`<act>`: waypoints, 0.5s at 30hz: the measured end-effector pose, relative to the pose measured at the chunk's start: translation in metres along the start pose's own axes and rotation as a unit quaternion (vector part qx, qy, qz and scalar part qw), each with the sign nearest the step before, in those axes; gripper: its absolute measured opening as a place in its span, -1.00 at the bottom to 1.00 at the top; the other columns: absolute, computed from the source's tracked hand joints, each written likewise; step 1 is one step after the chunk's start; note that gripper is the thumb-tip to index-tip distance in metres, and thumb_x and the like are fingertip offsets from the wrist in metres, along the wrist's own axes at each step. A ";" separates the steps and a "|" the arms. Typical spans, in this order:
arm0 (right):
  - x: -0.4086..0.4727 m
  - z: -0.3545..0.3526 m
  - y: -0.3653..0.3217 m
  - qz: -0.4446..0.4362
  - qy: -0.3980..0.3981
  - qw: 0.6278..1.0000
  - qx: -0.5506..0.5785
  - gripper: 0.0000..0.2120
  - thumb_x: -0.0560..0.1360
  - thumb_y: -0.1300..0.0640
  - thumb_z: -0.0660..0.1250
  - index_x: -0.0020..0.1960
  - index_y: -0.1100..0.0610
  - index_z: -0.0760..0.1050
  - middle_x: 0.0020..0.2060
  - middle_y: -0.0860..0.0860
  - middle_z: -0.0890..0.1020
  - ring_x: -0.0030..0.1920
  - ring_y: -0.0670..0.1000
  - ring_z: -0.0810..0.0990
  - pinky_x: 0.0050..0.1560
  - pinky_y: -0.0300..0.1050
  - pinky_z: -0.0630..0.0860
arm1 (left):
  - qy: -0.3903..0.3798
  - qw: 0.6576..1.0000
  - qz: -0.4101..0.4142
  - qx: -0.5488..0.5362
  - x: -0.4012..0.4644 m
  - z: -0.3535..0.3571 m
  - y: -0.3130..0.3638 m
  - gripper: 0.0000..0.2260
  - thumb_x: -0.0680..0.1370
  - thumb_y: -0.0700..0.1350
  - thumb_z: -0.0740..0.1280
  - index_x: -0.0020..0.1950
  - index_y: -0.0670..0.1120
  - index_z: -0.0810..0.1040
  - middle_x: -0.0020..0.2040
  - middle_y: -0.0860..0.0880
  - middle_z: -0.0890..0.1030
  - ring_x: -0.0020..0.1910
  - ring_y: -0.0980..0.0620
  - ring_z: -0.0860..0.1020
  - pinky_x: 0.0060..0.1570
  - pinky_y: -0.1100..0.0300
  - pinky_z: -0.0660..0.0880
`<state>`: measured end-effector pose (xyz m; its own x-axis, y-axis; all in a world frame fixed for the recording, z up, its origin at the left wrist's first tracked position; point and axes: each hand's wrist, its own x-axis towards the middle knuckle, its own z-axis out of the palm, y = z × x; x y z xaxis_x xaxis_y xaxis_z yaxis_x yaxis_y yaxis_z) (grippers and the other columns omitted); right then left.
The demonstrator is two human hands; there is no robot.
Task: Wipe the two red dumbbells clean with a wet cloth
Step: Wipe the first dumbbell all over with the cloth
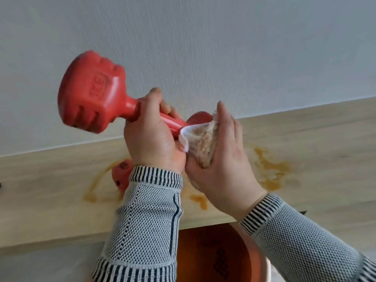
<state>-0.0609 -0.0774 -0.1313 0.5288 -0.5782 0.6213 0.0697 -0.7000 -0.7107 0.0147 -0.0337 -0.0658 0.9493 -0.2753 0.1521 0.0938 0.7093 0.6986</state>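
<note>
A: Left hand (150,137), fingers wrapped round the handle of the red dumbbell (91,92), held up off the tabletop (305,143).

B: Right hand (221,159)?

A: Fingers clamp the cloth (203,143) over the dumbbell's far head. Second dumbbell (122,174) lies on the tabletop behind the left sleeve.

Red dumbbell with ribbed, embossed head (89,92): moulded coating resembling rubber or plastic, matt, faint sheen along edges and on the smooth tapered handle. White cloth stained brownish (201,141): soft, nubbly, towelling-like weave, with a smoother white hem. Pale wood-grain table top (315,143): smooth, matt, laminate-like, marked with glossy orange-brown wet smears. Light grey wall (223,47): matt, fine streaked texture. Grey knitted sleeves (146,216): open mesh-like knit, striped ribbed cuffs. Orange basin (213,255): smooth plastic look, liquid inside murky.
</note>
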 end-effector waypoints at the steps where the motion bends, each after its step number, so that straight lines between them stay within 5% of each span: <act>1: 0.001 -0.002 0.002 -0.047 0.003 0.998 -0.051 -0.07 0.35 0.06 0.46 0.53 0.30 0.04 0.39 0.22 0.30 0.42 0.11 0.30 0.42 -0.18 0.29 | -0.013 1.000 -0.005 0.016 0.001 -0.001 0.001 -0.71 0.53 -0.23 0.35 -0.37 -0.07 0.40 -0.47 0.03 0.41 -0.50 0.08 0.41 -0.40 0.20 0.41; 3: 0.005 -0.005 0.001 -0.121 0.011 0.981 -0.154 -0.07 0.29 0.01 0.50 0.48 0.38 0.16 0.33 0.26 0.42 0.36 0.16 0.34 0.40 0.12 0.34 | -0.030 0.998 -0.022 0.047 0.000 -0.001 0.003 -0.69 0.53 -0.23 0.36 -0.40 -0.07 0.41 -0.49 0.02 0.41 -0.51 0.08 0.42 -0.42 0.22 0.43; 6: 0.011 -0.010 -0.008 -0.154 -0.034 0.952 -0.263 -0.08 0.20 -0.02 0.56 0.40 0.39 0.31 0.21 0.20 0.58 0.23 0.12 0.45 0.35 0.02 0.32 | -0.076 0.988 -0.021 0.134 -0.008 0.001 -0.002 -0.67 0.52 -0.24 0.37 -0.43 -0.09 0.40 -0.52 0.00 0.40 -0.52 0.06 0.39 -0.42 0.21 0.41; 9: 0.017 -0.021 -0.013 -0.028 -0.160 0.965 -0.206 -0.33 0.36 -0.06 0.44 0.38 0.11 0.30 0.06 -0.07 0.58 0.07 0.04 0.56 0.00 -0.24 0.37 | -0.134 0.962 -0.011 0.237 -0.020 0.000 -0.010 -0.65 0.46 -0.14 0.45 -0.49 -0.04 0.44 -0.50 -0.04 0.43 -0.46 -0.02 0.44 -0.33 0.08 0.42; 12: 0.017 -0.026 -0.004 0.014 -0.157 0.977 -0.143 -0.64 0.36 0.00 0.43 0.09 -0.01 0.39 -0.26 -0.15 0.54 -0.23 -0.02 0.56 -0.26 -0.19 0.35 | -0.193 0.944 -0.038 0.264 -0.020 -0.003 -0.011 -0.73 0.38 -0.01 0.45 -0.47 -0.03 0.49 -0.42 -0.12 0.42 -0.40 -0.06 0.44 -0.30 0.01 0.44; 15: 0.017 -0.028 0.001 0.031 -0.143 0.987 -0.071 -0.69 0.33 0.10 0.44 -0.14 -0.14 0.32 -0.37 -0.13 0.55 -0.33 -0.12 0.52 -0.34 -0.32 0.32 | -0.263 0.918 -0.071 0.289 -0.017 -0.005 -0.007 -0.81 0.38 0.01 0.43 -0.37 -0.04 0.53 -0.32 -0.13 0.37 -0.46 -0.06 0.38 -0.45 0.15 0.33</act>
<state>-0.0758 -0.0992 -0.1122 0.7470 -0.4940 0.4449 -0.0783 -0.7299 -0.6790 -0.0010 -0.0305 -0.0764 0.6499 -0.7207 0.2415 -0.1137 0.2220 0.9684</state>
